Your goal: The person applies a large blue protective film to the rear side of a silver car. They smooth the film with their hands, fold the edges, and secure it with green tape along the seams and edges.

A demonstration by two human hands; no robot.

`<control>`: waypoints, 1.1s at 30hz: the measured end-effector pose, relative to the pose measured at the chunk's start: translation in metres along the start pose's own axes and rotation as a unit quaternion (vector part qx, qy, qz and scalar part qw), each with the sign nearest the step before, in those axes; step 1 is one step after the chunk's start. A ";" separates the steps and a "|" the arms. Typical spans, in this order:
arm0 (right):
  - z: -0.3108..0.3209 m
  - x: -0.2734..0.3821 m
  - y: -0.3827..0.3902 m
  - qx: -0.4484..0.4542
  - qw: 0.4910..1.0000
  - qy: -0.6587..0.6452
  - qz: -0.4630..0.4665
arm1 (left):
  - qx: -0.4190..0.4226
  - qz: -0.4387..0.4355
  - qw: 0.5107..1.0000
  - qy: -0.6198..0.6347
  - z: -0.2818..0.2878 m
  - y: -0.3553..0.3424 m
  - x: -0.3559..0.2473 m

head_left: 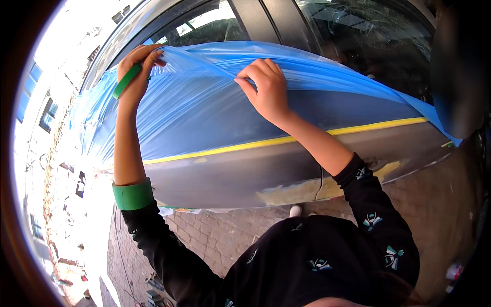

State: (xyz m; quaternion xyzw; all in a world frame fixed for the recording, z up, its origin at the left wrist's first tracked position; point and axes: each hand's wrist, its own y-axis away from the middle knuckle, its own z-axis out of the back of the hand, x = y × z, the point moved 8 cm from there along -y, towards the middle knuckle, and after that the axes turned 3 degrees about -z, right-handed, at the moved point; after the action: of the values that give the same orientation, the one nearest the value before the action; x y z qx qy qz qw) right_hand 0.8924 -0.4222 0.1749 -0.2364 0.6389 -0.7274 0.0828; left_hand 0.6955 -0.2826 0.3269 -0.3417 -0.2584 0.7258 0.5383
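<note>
Thin blue plastic film (174, 110) drapes over the side of a car (230, 176), gathered in folds below the windows. My left hand (137, 69) pinches the film's upper edge at the left, by the rear window. Around that hand hangs a narrow green tape ring (127, 81). A wider green tape roll (134, 195) sits on my left forearm at the cuff. My right hand (267, 87) is closed on a bunched fold of the same film, near the middle. A yellow tape strip (279, 140) runs along the car's side beneath both hands.
Car windows (368, 41) lie beyond the film, with a dark pillar between them. Bare and sanded patches (302, 193) show on the lower panel. Paving bricks (204, 235) cover the ground. Cables and small items (156, 294) lie at the lower left.
</note>
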 end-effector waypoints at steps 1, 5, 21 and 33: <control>-0.001 -0.007 -0.003 0.012 0.999 -0.030 -0.032 | 0.000 -0.006 1.000 -0.003 -0.003 -0.004 0.005; 0.028 -0.011 -0.040 0.036 0.992 -0.086 -0.086 | -0.004 0.067 0.997 -0.034 -0.010 -0.012 0.015; 0.053 -0.004 -0.111 0.265 0.927 -0.233 -0.128 | 0.093 -0.121 0.985 -0.076 -0.066 -0.019 -0.081; 0.052 -0.044 -0.025 0.578 0.802 -0.072 -0.131 | 0.005 -0.382 0.898 -0.217 -0.053 0.098 -0.136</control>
State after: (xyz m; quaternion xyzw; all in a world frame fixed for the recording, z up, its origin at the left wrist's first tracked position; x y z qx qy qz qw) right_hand 0.9589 -0.4460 0.1923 -0.2774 0.0553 -0.9467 0.1540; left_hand 0.7027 -0.4410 0.2502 -0.0480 -0.4761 0.5215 0.7064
